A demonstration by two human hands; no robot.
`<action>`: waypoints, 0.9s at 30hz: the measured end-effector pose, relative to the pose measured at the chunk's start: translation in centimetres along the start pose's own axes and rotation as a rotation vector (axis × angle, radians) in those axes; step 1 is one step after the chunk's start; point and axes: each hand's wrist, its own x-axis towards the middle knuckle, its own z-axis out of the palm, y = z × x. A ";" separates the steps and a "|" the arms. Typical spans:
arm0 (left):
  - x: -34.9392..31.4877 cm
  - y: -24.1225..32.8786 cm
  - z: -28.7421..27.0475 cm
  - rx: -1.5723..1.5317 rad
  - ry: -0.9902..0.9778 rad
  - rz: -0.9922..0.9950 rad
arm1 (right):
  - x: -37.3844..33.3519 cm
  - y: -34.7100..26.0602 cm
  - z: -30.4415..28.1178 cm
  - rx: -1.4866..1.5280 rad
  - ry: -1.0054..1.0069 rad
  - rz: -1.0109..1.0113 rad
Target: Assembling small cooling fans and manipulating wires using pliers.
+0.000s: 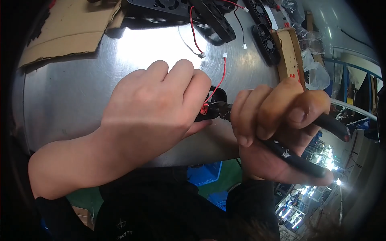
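My left hand (pixel 150 102) is closed over a black plastic housing (pixel 218 95), hiding most of it. A small red piece (pixel 204 109) shows at its fingertips, and a red wire (pixel 223 74) rises from there to a white connector (pixel 224 55). In my right hand (pixel 273 116) is a pair of pliers with black handles (pixel 299 164). The handles are spread apart in the palm, with fingers wrapped around the upper one. The dark metal jaws (pixel 220 108) reach the red piece; whether they grip it I cannot tell.
Several black fan housings (pixel 265 44) with thin wires lie along the far side of the metal table (pixel 72 94). Cardboard (pixel 66 34) covers the far left. A cardboard box (pixel 288 54) and clear plastic bags (pixel 315 72) stand at right. Blue bins (pixel 204 173) sit below the near edge.
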 end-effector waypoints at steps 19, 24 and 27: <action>-0.3 0.0 0.2 -0.003 0.010 -0.022 | -0.2 1.0 0.2 -0.004 -0.054 -0.074; -0.2 0.4 0.2 0.025 0.018 -0.019 | -0.4 1.0 0.5 0.006 -0.023 -0.062; -0.3 0.3 0.0 0.029 0.007 -0.020 | -0.5 0.9 0.5 -0.003 0.016 -0.056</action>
